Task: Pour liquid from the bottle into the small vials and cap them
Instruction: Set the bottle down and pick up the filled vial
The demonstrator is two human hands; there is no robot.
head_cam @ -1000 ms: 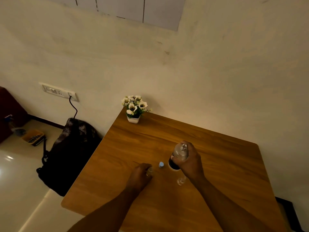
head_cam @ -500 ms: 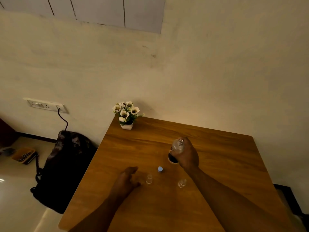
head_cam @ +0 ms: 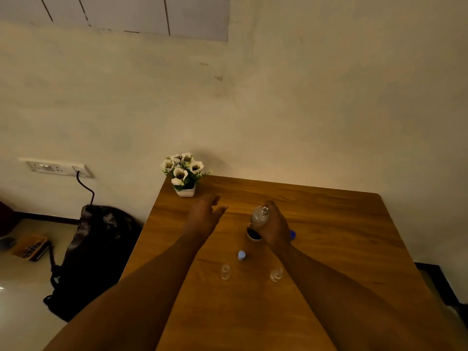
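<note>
A: What changed?
B: The left hand left the vials, reaching forward, fingers spread and empty.
A: And the bottle?
B: Mid-table, clasped by the right hand; upright, neck tipped slightly away

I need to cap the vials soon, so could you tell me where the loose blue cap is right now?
In the head view the blue cap sits on the table near its middle, just behind the two vials and in front of the bottle.
</note>
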